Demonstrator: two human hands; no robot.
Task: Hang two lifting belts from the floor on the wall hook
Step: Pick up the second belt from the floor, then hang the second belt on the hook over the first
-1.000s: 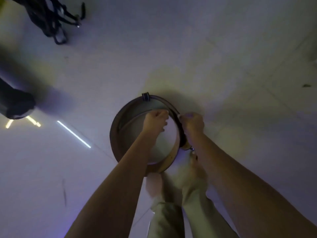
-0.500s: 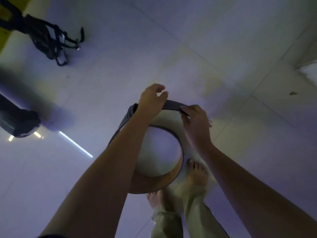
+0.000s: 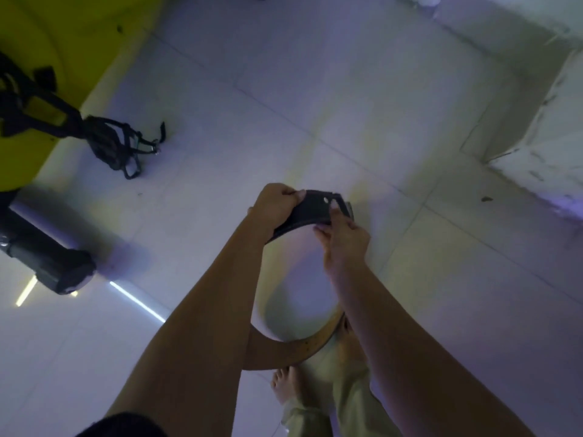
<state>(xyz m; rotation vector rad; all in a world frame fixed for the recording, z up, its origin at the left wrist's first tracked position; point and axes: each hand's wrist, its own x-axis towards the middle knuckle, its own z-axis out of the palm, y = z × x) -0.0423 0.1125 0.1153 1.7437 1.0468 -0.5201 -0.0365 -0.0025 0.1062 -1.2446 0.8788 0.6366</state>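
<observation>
I hold a round lifting belt [image 3: 310, 209], dark outside and tan inside, up off the white tiled floor in front of me. My left hand [image 3: 273, 205] grips its top edge on the left. My right hand [image 3: 342, 239] pinches the dark strap end at the top right, near its holes. The belt's tan lower curve [image 3: 284, 351] hangs between my forearms above my bare feet. A dark tangle of straps with metal clips [image 3: 116, 143] lies on the floor at the left. No wall hook is in view.
A yellow curved surface [image 3: 63, 39] fills the upper left corner. A dark cylindrical object [image 3: 47, 257] lies on the floor at the left. A white wall base and step [image 3: 542, 127] run along the upper right. Open tiles [image 3: 315, 89] lie ahead.
The belt has come up off the floor in both hands. The view has tilted up and forward, bringing the yellow surface and the white wall base into sight.
</observation>
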